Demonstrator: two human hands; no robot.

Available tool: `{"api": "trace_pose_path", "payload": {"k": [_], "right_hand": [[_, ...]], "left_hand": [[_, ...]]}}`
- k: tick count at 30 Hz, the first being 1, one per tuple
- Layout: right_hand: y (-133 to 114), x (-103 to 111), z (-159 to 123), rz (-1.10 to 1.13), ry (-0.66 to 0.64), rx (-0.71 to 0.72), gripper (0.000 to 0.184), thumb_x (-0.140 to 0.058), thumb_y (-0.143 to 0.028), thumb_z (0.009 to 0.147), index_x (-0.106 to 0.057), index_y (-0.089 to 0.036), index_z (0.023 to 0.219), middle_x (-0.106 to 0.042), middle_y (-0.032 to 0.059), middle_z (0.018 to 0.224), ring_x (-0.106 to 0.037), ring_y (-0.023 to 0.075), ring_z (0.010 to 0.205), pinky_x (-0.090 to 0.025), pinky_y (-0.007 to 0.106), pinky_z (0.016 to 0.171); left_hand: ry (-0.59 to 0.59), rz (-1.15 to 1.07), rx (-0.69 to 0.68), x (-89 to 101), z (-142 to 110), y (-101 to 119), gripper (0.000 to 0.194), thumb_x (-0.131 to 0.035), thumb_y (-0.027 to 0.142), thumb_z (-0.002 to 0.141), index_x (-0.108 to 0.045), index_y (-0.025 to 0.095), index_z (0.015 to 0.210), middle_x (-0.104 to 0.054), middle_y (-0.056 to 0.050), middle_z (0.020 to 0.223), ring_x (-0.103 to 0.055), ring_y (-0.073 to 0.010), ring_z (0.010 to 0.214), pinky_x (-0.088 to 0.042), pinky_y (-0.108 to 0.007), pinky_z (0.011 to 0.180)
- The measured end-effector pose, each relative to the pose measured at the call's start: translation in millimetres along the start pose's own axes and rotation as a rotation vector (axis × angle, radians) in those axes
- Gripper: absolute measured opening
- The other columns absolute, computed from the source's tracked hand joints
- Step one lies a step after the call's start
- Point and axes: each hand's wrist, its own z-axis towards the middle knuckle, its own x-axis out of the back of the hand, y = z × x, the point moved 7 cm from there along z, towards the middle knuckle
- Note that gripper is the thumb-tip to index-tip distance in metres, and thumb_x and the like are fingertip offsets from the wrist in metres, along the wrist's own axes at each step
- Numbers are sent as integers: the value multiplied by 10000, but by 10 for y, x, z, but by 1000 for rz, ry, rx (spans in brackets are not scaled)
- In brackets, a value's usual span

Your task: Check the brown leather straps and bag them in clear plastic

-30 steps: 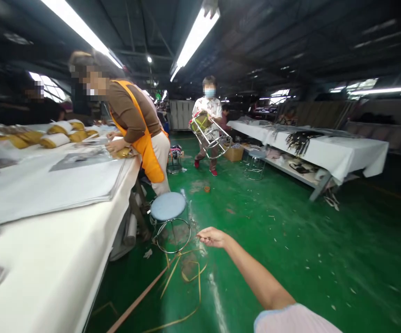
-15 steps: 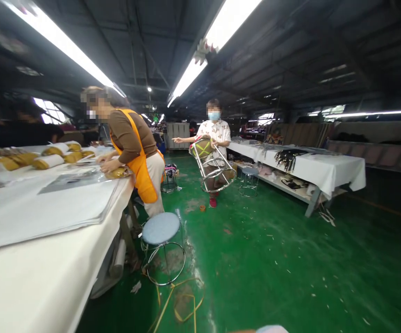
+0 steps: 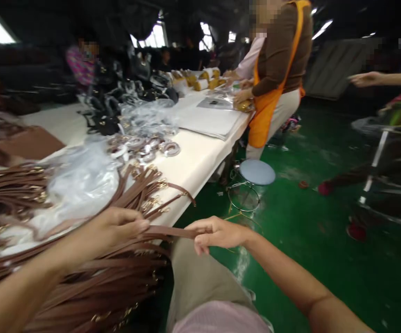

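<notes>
"Where was the brown strap (image 3: 172, 231)?"

"A flat stretch of it ran between the worker's two hands, above the leg (image 3: 200, 282) and just off the near edge of the desk (image 3: 186, 162)."

"And how did each grip stand?"

"The left hand (image 3: 120, 226) had its grip clamped on the strap, thumb against fingers. The right hand (image 3: 216, 233) had its grip closed on it too, though more lightly by the look of it. Whether the strap's end was inside that hand could not be told."

"What did handling it well seem to call for?"

"Even tension, most likely. The left pinch needed to be firm enough to anchor the leather-like band, while the right guided it flat, so that no twist crept in."

"Any hazard nearby?"

"The strap pile (image 3: 99, 282) lay close under the left forearm, and more straps with gold-coloured metal fittings (image 3: 152, 202) lay on the desk just beyond the hands. A careless tug could have snagged one of those, so a pull toward the open right side was probably safer. The clear plastic (image 3: 82, 180) beside them also deserved some room."
</notes>
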Motion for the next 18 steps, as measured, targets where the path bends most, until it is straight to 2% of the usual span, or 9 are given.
{"api": "trace_pose_path", "payload": {"k": [1, 2, 4, 6, 9, 13, 15, 16, 18], "right_hand": [[-57, -106, 134, 51, -30, 47, 592, -584, -555, 903, -589, -105, 1288, -618, 8, 744, -521, 63, 592, -428, 191, 579], [-104, -188, 229, 78, -34, 77, 564, -563, -559, 915, -627, -90, 1221, -592, -4, 696, -486, 52, 554, -395, 182, 548], [-129, -264, 310, 67, -18, 74, 508, -549, -549, 930, -686, -77, 1059, -503, -40, 584, -391, 34, 484, -302, 173, 487], [-56, -254, 315, 48, -25, 9, 486, -559, -539, 929, -698, -79, 1001, -450, -58, 532, -333, 30, 455, -247, 176, 463], [103, -257, 364, 6, -56, -76, 490, -557, -547, 923, -686, -90, 1044, -508, -36, 564, -367, 41, 466, -255, 176, 460], [125, -435, 564, 94, -68, -2, 474, -604, -551, 893, -675, -98, 1015, -482, -42, 576, -387, 43, 496, -268, 174, 488], [152, -383, 598, 209, 22, -3, 448, -655, -540, 864, -671, -96, 921, -420, -62, 544, -322, 27, 461, -197, 177, 457], [183, -291, 577, 286, 109, -18, 417, -697, -518, 839, -661, -104, 873, -394, -72, 543, -279, 16, 448, -160, 180, 443], [234, -59, 464, 482, 300, -14, 351, -786, -447, 778, -642, -129, 809, -325, -95, 537, -195, 1, 436, -117, 178, 432]], "left_hand": [[-107, -98, -16, -141, -30, 105, 522, -535, 676, 838, -659, 177, 744, -513, 29, 601, -404, -114, 549, -302, -247, 512], [-155, -141, -65, -219, -35, 221, 490, -558, 617, 858, -653, 151, 740, -521, 24, 618, -408, -109, 577, -297, -246, 543], [-185, -165, -113, -262, -34, 316, 425, -578, 531, 885, -664, 130, 770, -554, 10, 677, -429, -110, 631, -307, -242, 585], [-151, -190, -73, -208, -73, 220, 392, -577, 494, 898, -646, 130, 769, -497, 27, 645, -374, -100, 605, -271, -242, 563], [-96, -255, 3, -179, -149, 9, 398, -567, 498, 901, -619, 133, 749, -424, 47, 584, -300, -91, 549, -208, -254, 515], [-197, -303, -50, -355, -50, 7, 418, -596, 535, 862, -612, 141, 726, -455, 45, 536, -340, -87, 502, -236, -239, 486], [-76, -192, -39, -193, 54, -104, 450, -540, 576, 871, -622, 156, 732, -511, 28, 538, -418, -104, 489, -314, -232, 489], [74, -100, -20, 13, 91, -222, 461, -485, 584, 888, -626, 167, 749, -543, 15, 563, -470, -122, 509, -366, -241, 513], [445, 53, 45, 576, 75, -562, 423, -412, 543, 904, -611, 182, 811, -593, -19, 667, -551, -173, 618, -455, -293, 623]]}}
